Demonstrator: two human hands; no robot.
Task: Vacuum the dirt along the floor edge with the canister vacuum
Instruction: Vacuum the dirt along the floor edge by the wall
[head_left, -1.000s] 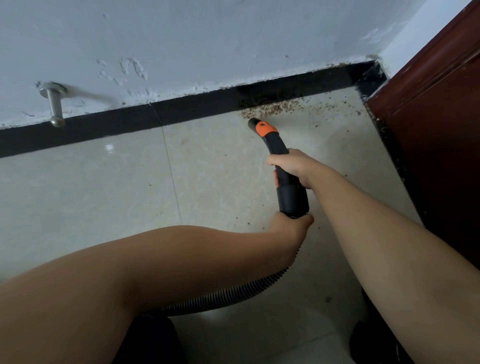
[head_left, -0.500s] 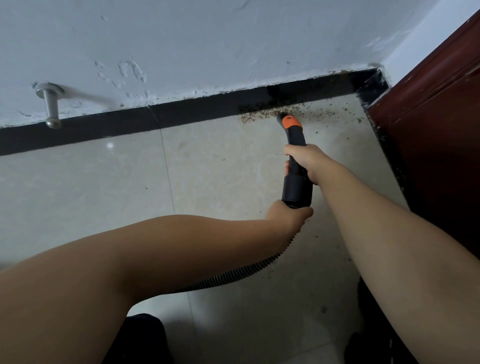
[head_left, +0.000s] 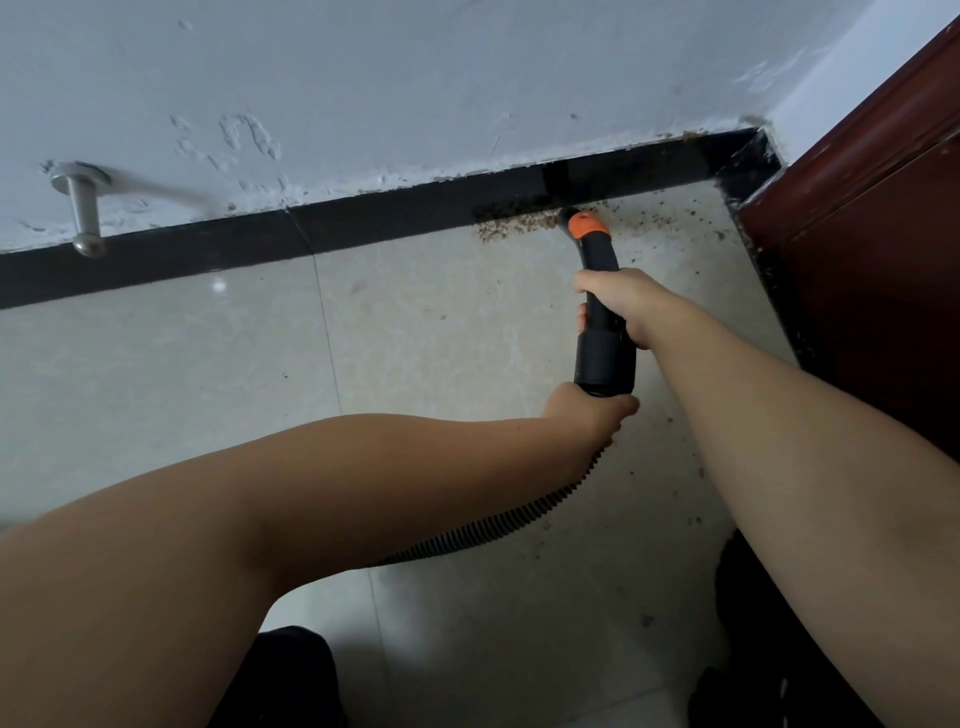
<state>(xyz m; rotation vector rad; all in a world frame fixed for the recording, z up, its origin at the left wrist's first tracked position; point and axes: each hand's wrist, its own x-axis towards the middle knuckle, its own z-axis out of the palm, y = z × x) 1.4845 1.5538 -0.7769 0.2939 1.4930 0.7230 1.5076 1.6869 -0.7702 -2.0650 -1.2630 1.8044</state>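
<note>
A: Where's the vacuum nozzle (head_left: 581, 222)?

B: Its orange-collared tip touches the floor (head_left: 415, 353) at the far edge, against the black baseboard (head_left: 363, 223), in the dirt (head_left: 514, 228) near the far right corner

A: And the hands?

B: The right hand (head_left: 618, 301) is wrapped around the black handle (head_left: 602, 353); the left hand (head_left: 592, 415) is clenched around the ribbed hose (head_left: 498, 530) just below it, both tight

A: Anything else?

B: A metal door stop (head_left: 83, 208) on the wall, a dark red door (head_left: 872, 260) at right

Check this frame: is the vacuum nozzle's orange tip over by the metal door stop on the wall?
No. The orange tip sits in the dirt pile at the black baseboard, far right of the door stop.
</note>
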